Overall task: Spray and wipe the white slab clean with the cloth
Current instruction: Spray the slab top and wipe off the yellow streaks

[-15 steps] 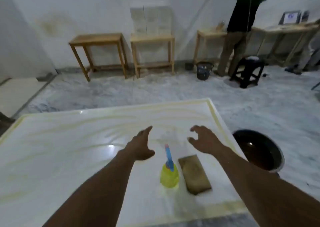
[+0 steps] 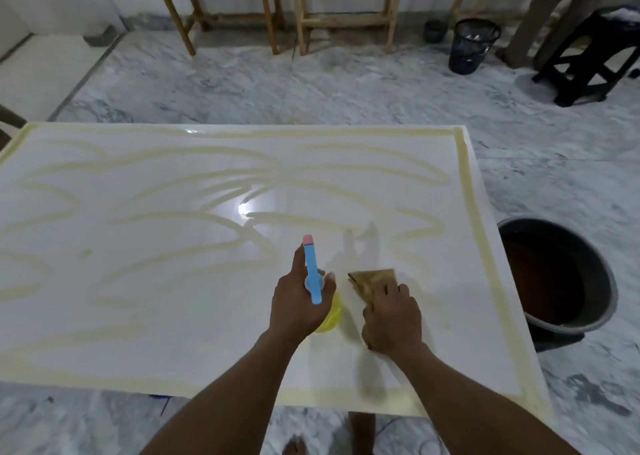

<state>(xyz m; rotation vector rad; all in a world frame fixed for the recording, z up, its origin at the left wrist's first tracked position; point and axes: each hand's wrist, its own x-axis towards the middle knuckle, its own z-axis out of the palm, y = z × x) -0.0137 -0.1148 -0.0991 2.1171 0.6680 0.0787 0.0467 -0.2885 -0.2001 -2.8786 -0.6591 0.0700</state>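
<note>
Left hand [image 2: 298, 302]: grip clamped round a yellow spray bottle [image 2: 313, 271], nozzle pointing across the streaked white slab [image 2: 173, 281]. Right hand [image 2: 393, 319]: grip curled on the brown cloth [image 2: 374, 279] lying just beside the bottle. Tools in hand; spraying the streaks seems next.

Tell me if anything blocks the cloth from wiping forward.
Nothing visible does. Ahead of the folded brown cloth under the right hand, the white slab bears only yellowish streaks; the left hand holds the yellow spray bottle beside it.
</note>
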